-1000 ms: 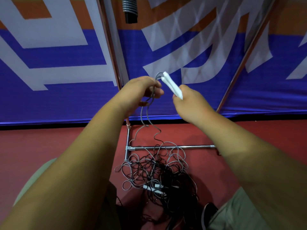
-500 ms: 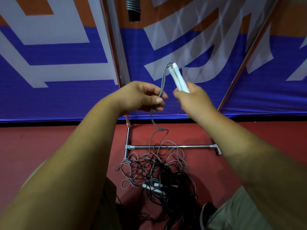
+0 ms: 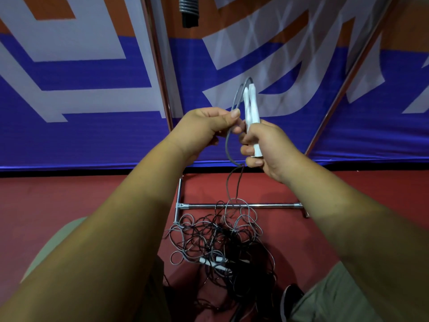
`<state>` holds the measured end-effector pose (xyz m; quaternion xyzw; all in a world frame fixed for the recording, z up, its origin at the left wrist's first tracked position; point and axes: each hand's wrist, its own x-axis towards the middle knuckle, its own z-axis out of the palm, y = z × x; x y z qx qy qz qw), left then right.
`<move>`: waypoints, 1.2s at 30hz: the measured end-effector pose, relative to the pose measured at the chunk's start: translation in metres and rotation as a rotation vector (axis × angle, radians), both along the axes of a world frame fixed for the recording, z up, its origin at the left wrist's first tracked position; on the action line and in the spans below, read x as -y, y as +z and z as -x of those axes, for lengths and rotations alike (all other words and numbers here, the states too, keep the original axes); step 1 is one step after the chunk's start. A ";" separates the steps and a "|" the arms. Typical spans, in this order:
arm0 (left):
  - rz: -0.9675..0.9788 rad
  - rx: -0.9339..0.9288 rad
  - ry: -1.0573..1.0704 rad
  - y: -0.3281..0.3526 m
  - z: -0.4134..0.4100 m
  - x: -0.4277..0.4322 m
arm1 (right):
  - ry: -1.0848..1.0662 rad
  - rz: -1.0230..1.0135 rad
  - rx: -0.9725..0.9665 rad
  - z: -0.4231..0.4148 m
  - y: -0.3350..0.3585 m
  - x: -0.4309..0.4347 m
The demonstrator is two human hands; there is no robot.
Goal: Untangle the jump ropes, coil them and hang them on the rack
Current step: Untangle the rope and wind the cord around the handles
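Clamped in the right hand (image 3: 267, 147): two white handles (image 3: 251, 105), side by side, tips pointing up and away, lower ends poking out under the curled fingers. Just left of that grip, left hand (image 3: 204, 129) closed too, thumb and forefinger pinching the grey rope (image 3: 228, 145) where it arches out of the handle tips and drops down. Knuckles of both hands nearly touching.

Below the grip, two strands of that rope hanging slack, one lighter, one darker, running down into the tangled pile (image 3: 220, 238) on the red floor (image 3: 69, 201). Grey loops on the near-left and top of the pile, black cord thick through its middle and lower part. Deep in the tangle, well below the hands, another pair of white handles (image 3: 213, 261) lying flat.

Directly under the grip, between hands and pile, the chrome base bar of the rack (image 3: 267, 206), crossing left to right, some loops draped over it; upright poles rising behind the hands, one straight behind the left hand, one slanting off to the right. Above the grip, at the top edge, a ribbed grey and black handle (image 3: 189, 10) hanging down.

Behind everything, a blue, white and orange banner (image 3: 92, 77). Near the bottom right, a dark shoe (image 3: 291, 298) and khaki shorts.
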<state>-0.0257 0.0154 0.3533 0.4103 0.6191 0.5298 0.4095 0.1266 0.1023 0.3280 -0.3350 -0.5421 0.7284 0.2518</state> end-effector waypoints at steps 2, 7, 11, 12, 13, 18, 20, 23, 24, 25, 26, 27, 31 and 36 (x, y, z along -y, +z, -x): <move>0.001 0.073 0.008 0.000 -0.002 -0.001 | 0.063 -0.011 -0.051 -0.002 0.002 0.001; -0.064 0.243 -0.023 0.001 -0.004 -0.004 | 0.179 -0.190 0.003 0.001 -0.002 0.004; -0.067 0.234 -0.053 0.002 -0.004 -0.003 | 0.095 -0.419 0.174 0.005 -0.009 0.003; -0.053 0.218 -0.058 0.002 -0.004 -0.003 | 0.064 -0.471 0.215 0.005 -0.009 0.002; -0.040 0.209 -0.056 0.002 -0.004 -0.003 | 0.046 -0.504 0.246 0.006 -0.010 0.002; 0.007 0.187 -0.018 0.001 -0.001 -0.002 | -0.006 -0.533 0.362 0.005 -0.007 0.002; 0.038 0.137 -0.022 0.001 0.000 -0.001 | -0.030 -0.580 0.398 0.004 -0.006 0.001; 0.054 0.088 -0.028 0.003 0.000 0.000 | -0.041 -0.597 0.418 0.003 -0.005 -0.002; 0.051 0.086 -0.034 0.004 0.000 0.000 | -0.035 -0.596 0.432 0.002 -0.004 -0.002; 0.051 0.085 -0.040 0.004 0.000 0.000 | -0.023 -0.592 0.447 0.002 -0.003 -0.003; 0.055 0.076 -0.043 0.005 0.000 0.001 | -0.006 -0.578 0.457 0.002 -0.002 -0.003; 0.059 0.066 -0.044 0.005 0.000 0.001 | 0.014 -0.549 0.460 0.001 0.000 -0.002; 0.078 0.075 -0.049 0.003 -0.001 -0.001 | 0.110 -0.364 0.389 -0.001 0.004 0.002; 0.098 0.155 -0.035 0.002 -0.005 -0.005 | 0.151 -0.287 0.360 -0.004 0.007 0.004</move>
